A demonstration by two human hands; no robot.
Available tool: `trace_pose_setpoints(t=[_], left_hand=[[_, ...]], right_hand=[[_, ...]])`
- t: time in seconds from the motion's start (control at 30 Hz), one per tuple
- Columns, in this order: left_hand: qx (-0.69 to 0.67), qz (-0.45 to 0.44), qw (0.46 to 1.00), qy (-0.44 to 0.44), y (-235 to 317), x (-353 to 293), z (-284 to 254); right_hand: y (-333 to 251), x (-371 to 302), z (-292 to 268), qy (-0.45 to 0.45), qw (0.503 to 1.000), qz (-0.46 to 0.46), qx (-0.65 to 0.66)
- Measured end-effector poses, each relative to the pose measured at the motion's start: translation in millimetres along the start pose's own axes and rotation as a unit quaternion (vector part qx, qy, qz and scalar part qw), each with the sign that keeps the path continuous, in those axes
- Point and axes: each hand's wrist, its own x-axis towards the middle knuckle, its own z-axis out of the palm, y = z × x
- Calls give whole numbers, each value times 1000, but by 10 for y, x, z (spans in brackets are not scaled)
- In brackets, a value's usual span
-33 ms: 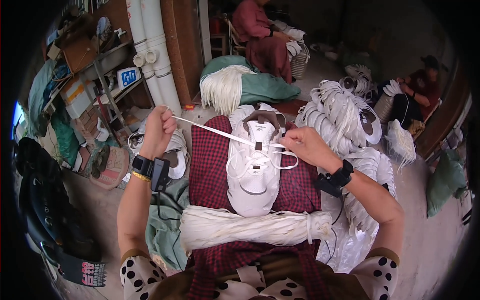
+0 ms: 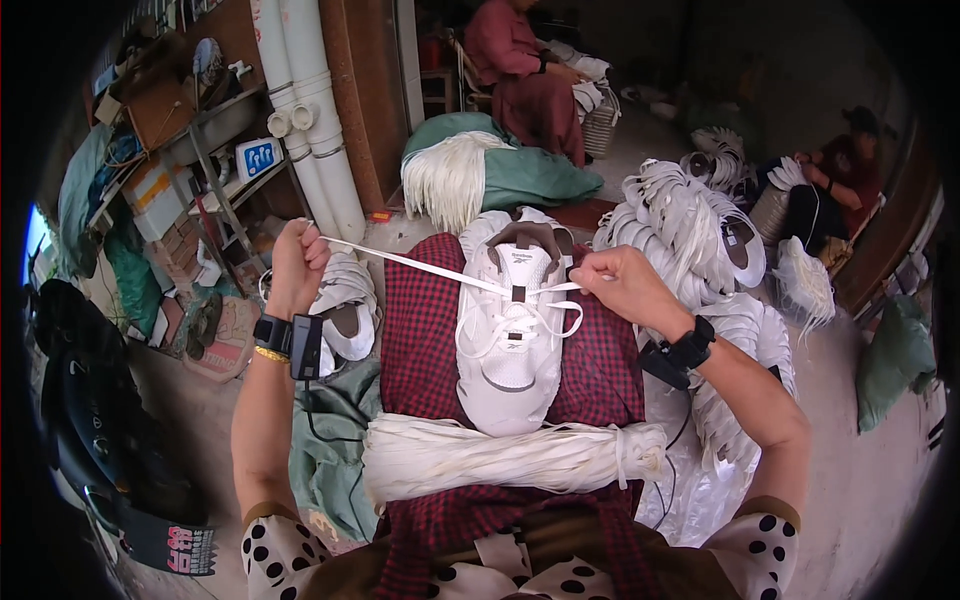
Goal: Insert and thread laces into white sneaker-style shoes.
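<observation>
A white sneaker (image 2: 508,375) lies on the red-and-black checked cloth over my lap, its toe toward me and its dark-lined opening away. White lace runs through its tongue loop and hangs in loose loops over the toe side. My left hand (image 2: 300,265) is closed on one end of the shoelace (image 2: 400,260), drawn taut up and out to the left. Close by the shoe's right side, my right hand (image 2: 622,283) pinches the other stretch of lace between thumb and fingers. A bundle of white laces (image 2: 500,460), tied near its right end, lies across my lap before the toe.
White shoe uppers (image 2: 660,240) are heaped at the right. A green sack (image 2: 540,172) with loose white laces (image 2: 450,180) lies ahead. More shoes (image 2: 345,320) sit by my left forearm. Two other people work farther back. Pipes and a cluttered shelf stand at left.
My left hand has moved slightly left and down, stretching its lace farther. My right hand has shifted right, pulling its lace straighter, and the loop on that side has shrunk.
</observation>
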Motion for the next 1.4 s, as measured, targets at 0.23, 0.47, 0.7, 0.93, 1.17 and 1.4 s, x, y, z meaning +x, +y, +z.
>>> trace_pose_setpoints(t=[0.23, 0.47, 0.7, 0.93, 1.17, 1.4], left_hand=[[-44, 71, 989, 126, 456, 386, -1453], [446, 158, 880, -44, -203, -214, 3], [548, 262, 733, -307, -430, -901, 955], [600, 181, 716, -306, -558, -1030, 1059], [583, 177, 732, -305, -587, -1021, 1029], [583, 155, 734, -312, -556, -1028, 1015]], right_hand=[[708, -115, -953, 117, 990, 57, -60], [-171, -97, -274, 89, 986, -120, -79], [-372, 46, 177, -86, 974, -205, -51], [-615, 25, 27, -261, 965, -26, 1], [-466, 47, 110, -143, 959, -220, -107], [-468, 226, 156, -171, 978, -88, -84]])
